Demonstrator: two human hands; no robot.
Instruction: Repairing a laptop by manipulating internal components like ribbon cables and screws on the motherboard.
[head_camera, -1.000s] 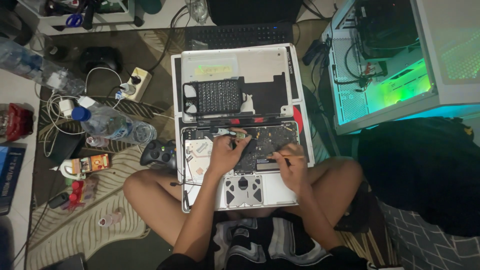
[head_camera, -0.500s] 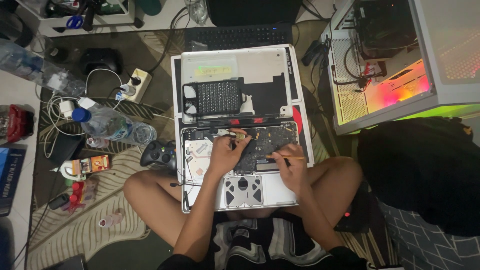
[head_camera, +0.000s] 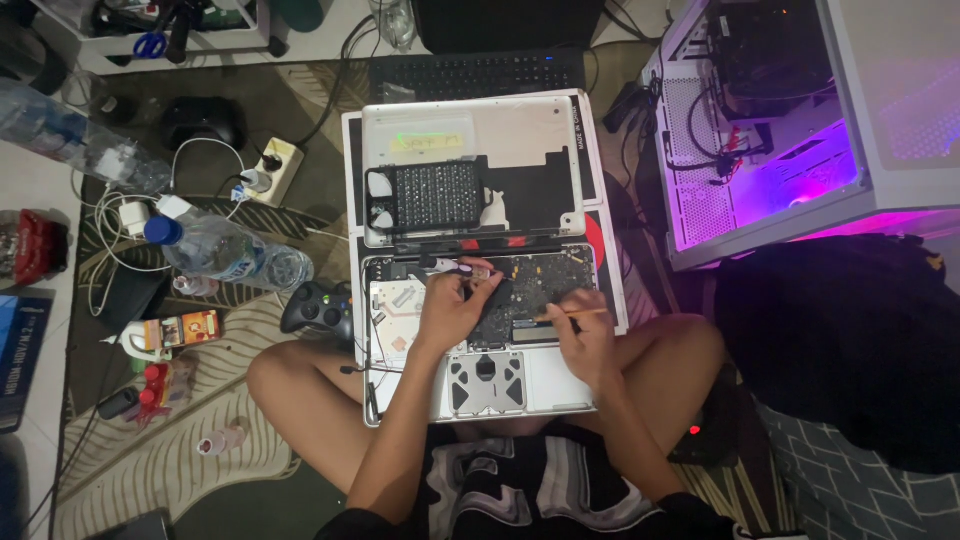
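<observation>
Here the opened silver laptop (head_camera: 480, 250) lies on the person's crossed legs, its dark circuit board (head_camera: 530, 290) directly under both hands. The left hand (head_camera: 452, 310) rests on the board with fingers curled around a small dark part, while the right hand (head_camera: 585, 335) is closed on a thin stick-like tool (head_camera: 562, 316) whose tip touches the board. A yellow-green label strip (head_camera: 425, 142) sits on the removed bottom cover (head_camera: 520, 130) above, and a small orange carton (head_camera: 185, 328) lies on the rug to the left, beside a clear plastic bottle with a blue cap (head_camera: 225, 252).
</observation>
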